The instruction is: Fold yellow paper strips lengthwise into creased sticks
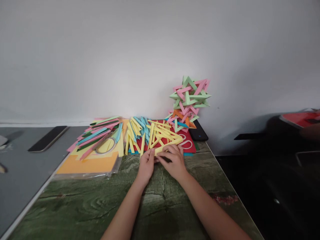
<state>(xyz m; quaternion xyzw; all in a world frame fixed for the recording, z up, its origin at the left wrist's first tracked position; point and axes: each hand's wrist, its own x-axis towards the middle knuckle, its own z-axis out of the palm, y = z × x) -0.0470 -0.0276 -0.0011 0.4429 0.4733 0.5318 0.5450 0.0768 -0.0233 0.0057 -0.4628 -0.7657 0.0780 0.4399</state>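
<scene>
A folded yellow paper strip (170, 142) is held between my two hands above the near edge of the paper pile. My left hand (146, 165) pinches its left end with thumb and fingers. Bent over the strip from the right, the fingers of my right hand (174, 161) grip it, partly hiding it. Just behind lie folded yellow strips (160, 131), some standing in angled shapes. Blue folded strips (143, 125) rest to their left. Beneath them is a red sheet (192, 148), on which the white scissor-like loops (187, 144) show.
Woven pink-and-green paper stars (190, 96) stand stacked against the wall, beside a dark phone (198, 130). To the left, coloured strips (96, 133) and a tape roll (105, 145) lie on an orange paper pack (87, 165). Another phone (48, 138) rests on the grey table.
</scene>
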